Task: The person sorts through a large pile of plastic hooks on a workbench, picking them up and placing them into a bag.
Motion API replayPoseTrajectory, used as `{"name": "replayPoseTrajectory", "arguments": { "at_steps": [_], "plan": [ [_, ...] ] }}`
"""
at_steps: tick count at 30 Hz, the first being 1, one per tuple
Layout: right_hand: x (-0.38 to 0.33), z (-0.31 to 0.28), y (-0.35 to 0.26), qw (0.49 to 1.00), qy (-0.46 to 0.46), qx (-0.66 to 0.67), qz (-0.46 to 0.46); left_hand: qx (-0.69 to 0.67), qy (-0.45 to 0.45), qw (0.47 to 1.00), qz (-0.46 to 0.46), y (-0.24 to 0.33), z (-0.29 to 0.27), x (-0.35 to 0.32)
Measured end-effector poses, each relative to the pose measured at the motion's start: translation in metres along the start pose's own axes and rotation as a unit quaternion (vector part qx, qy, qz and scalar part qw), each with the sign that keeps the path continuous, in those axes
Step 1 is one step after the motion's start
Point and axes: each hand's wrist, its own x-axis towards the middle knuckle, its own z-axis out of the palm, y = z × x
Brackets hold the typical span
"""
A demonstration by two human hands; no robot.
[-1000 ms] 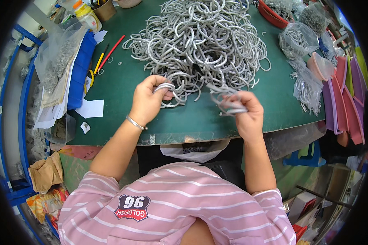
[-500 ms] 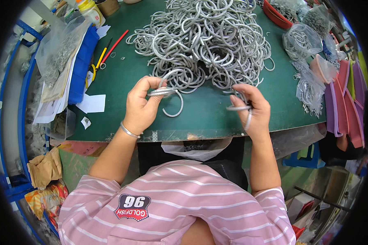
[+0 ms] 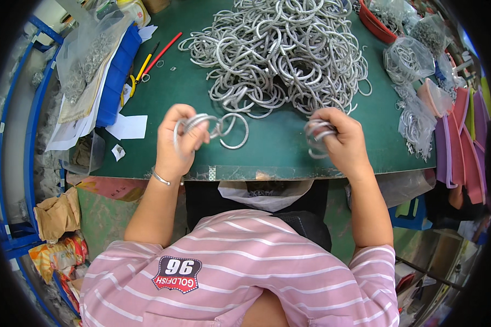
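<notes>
A large heap of silver-grey curved metal rings (image 3: 278, 54) lies on the green table, many of them open C-shapes. My left hand (image 3: 175, 139) is closed on several of these rings in front of the heap's left side. One ring (image 3: 246, 136) stands out to the right of those fingers, seemingly linked to or touching the others. My right hand (image 3: 341, 136) pinches a few more rings (image 3: 317, 136) near the heap's right front. Both hands are a little blurred, so the exact hold of the fingertips is hard to make out.
Left on the green tabletop (image 3: 278, 155) are a blue bin (image 3: 119, 76), yellow-handled pliers (image 3: 142, 68), a red stick (image 3: 166, 52) and white paper (image 3: 128, 127). Clear bags of rings (image 3: 408, 60) and a red basin (image 3: 377, 24) stand at right. A white bag (image 3: 264, 199) hangs below the edge.
My left hand has moved left with its rings, and they have turned within the fingers. My right hand has shifted slightly right. The view has tilted a little, and the heap appears shifted right.
</notes>
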Motion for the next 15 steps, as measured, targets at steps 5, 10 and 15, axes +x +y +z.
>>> {"name": "replayPoseTrajectory", "arguments": {
  "at_steps": [5, 10, 15],
  "plan": [
    [-0.017, -0.002, -0.022, 0.972, -0.215, 0.082, 0.052, 0.406, -0.163, 0.882, 0.174, 0.001, 0.022, 0.005],
    [-0.048, 0.032, -0.035, 0.944, -0.299, -0.076, -0.113, 0.459, -0.085, 0.851, 0.239, -0.016, 0.043, 0.009],
    [-0.071, 0.057, -0.028, 0.935, -0.289, -0.143, -0.146, 0.522, -0.086, 0.828, 0.186, -0.019, 0.041, 0.006]
  ]
}}
